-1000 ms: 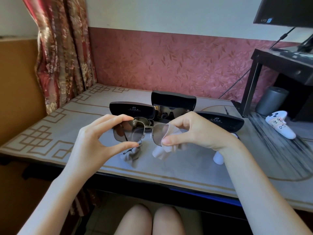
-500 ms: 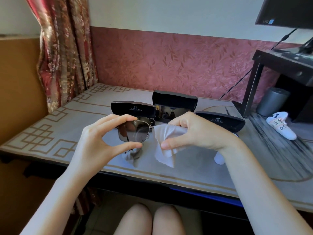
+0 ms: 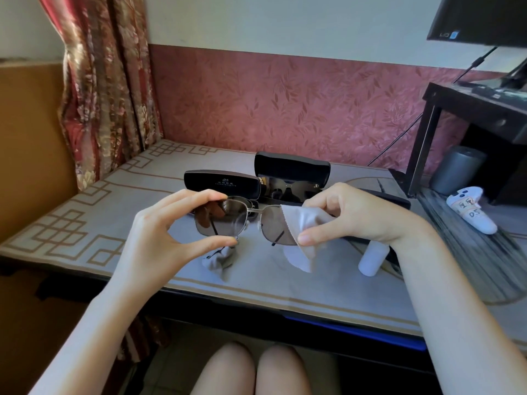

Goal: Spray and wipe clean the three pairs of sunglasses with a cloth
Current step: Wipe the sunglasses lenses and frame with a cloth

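My left hand (image 3: 159,238) pinches the sunglasses (image 3: 228,223) by one lens rim, up over the table (image 3: 114,212). At three o'clock from it, my right hand (image 3: 350,215) pinches the cloth (image 3: 302,220) on the other lens. I should rub softly in little circles and hold the frame steady.

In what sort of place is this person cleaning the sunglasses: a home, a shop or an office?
Most likely a room in a home: a red floral fabric curtain hangs beside leaf-patterned pink wallpaper, and a white plastic game controller lies near a black desk bearing a dark flat monitor.
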